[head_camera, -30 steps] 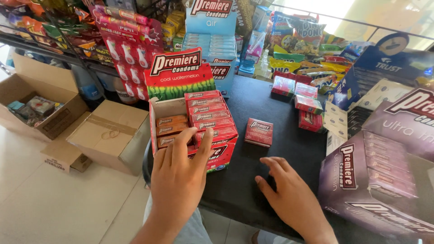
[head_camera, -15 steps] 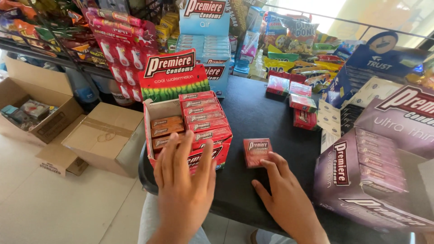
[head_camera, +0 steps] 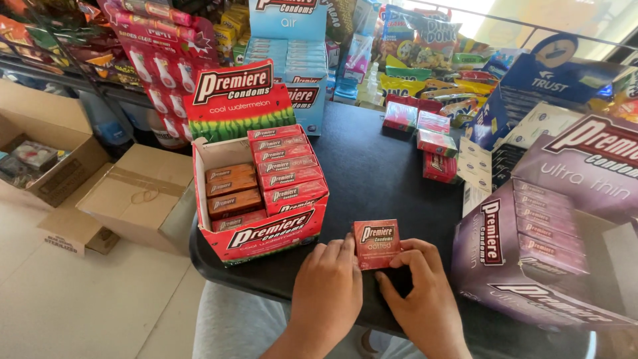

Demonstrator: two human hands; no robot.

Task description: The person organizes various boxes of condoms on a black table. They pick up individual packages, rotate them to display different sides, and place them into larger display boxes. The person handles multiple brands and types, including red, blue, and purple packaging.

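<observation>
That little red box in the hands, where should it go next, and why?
Probably lift the little red box into the red display carton just beside it. Both hands, left hand and right hand, pinch it at the table's near edge, and the carton's left column looks lower than its right.

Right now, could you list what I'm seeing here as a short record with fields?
Place: black table amid shop goods
Left hand: fingertips on the small red packet
Right hand: grip on the same packet, thumb on its right edge
Beside it: open red display box with rows of packets
Right side: purple display box
Floor: cardboard boxes
</observation>
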